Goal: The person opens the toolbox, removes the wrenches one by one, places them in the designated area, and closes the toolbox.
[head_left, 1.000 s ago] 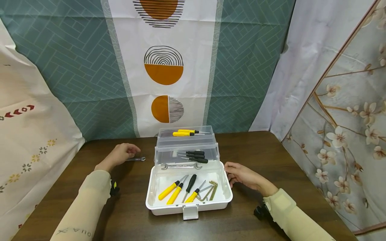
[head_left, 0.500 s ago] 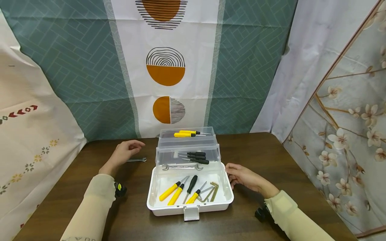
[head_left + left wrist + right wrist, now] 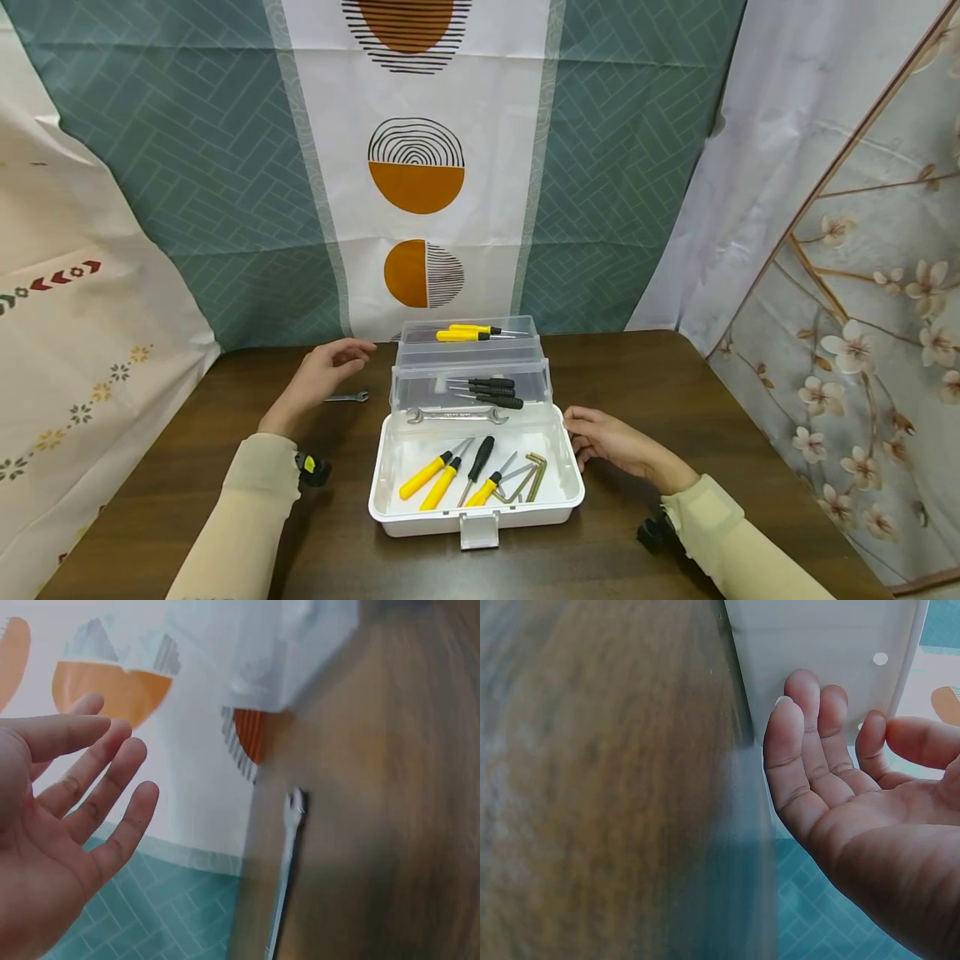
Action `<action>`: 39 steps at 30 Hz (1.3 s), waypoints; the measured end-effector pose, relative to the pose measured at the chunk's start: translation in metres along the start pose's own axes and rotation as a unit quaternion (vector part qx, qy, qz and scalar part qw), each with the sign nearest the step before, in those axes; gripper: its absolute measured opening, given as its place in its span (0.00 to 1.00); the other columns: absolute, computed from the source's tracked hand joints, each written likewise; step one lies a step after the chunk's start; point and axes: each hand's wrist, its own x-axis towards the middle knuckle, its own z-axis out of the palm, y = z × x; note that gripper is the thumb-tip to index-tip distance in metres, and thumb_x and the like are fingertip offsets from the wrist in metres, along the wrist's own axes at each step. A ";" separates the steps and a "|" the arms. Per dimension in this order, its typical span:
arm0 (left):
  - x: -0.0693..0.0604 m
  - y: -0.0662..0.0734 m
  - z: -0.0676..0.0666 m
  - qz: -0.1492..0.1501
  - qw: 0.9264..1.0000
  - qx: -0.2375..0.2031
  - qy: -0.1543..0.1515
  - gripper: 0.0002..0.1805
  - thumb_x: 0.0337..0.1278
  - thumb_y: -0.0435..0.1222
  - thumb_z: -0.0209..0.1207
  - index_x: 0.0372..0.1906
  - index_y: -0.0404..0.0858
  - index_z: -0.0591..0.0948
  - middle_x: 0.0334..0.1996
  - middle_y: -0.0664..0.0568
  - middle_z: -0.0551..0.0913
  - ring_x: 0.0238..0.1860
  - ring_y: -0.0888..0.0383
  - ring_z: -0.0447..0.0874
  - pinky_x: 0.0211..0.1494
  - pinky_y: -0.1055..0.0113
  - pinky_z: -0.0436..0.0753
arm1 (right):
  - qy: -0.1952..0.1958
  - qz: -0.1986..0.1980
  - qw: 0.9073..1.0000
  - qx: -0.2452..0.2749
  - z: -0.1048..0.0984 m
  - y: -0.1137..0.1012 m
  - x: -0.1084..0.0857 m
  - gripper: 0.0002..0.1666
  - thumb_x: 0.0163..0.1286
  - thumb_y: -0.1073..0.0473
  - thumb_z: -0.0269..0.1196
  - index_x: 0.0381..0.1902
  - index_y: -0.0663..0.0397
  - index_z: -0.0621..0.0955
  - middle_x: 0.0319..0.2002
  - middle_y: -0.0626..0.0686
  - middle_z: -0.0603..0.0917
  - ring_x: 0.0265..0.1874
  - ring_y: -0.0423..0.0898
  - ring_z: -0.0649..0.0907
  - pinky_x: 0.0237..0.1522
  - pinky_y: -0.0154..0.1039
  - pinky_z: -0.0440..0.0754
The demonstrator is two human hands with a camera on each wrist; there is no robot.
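In the head view my left hand (image 3: 321,377) hovers over the table at the left, holding nothing. Its fingers are spread and gently bent in the left wrist view. Below it lies a silver wrench (image 3: 286,862), apart from the fingers. A white toolbox (image 3: 423,526) stands in the middle with its clear lid raised. My right hand (image 3: 615,439) rests relaxed at its right side, fingers near or against the outer wall (image 3: 817,645). Inside the box lie yellow-handled screwdrivers (image 3: 442,486), a black screwdriver (image 3: 482,458) and brass hex keys (image 3: 537,477).
Black screwdrivers (image 3: 491,391) and a double-ended wrench (image 3: 457,415) sit toward the back of the box. Two yellow screwdrivers (image 3: 462,336) lie at the raised lid. Behind the brown table (image 3: 630,375) hangs a patterned cloth (image 3: 622,208).
My left hand has risen from the wrench and shifted right toward the toolbox, its fingers extending. My right hand has stayed at the box's right side.
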 end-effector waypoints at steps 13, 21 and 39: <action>0.001 0.033 -0.001 0.032 0.997 -0.066 -0.002 0.18 0.76 0.30 0.57 0.66 0.31 0.79 0.52 0.38 0.85 0.46 0.57 0.85 0.49 0.69 0.85 | -0.002 -0.002 1.000 -0.003 0.000 0.000 0.000 0.14 0.86 0.55 0.47 0.48 0.62 0.72 0.39 0.53 0.80 0.35 0.46 0.83 0.39 0.43 0.84; -0.001 0.052 0.002 0.031 0.997 -0.074 -0.011 0.17 0.76 0.32 0.58 0.64 0.35 0.81 0.52 0.39 0.86 0.51 0.45 0.85 0.51 0.72 0.84 | 0.001 0.002 1.000 -0.006 0.001 -0.001 0.000 0.13 0.86 0.55 0.48 0.47 0.61 0.72 0.39 0.53 0.80 0.36 0.47 0.83 0.39 0.44 0.84; 0.000 0.075 0.013 0.036 0.996 -0.068 -0.038 0.18 0.76 0.33 0.59 0.64 0.33 0.80 0.54 0.35 0.84 0.55 0.42 0.85 0.61 0.53 0.84 | 0.001 -0.001 1.000 -0.003 -0.001 0.000 -0.001 0.12 0.86 0.56 0.47 0.47 0.59 0.73 0.39 0.53 0.80 0.36 0.47 0.83 0.39 0.43 0.84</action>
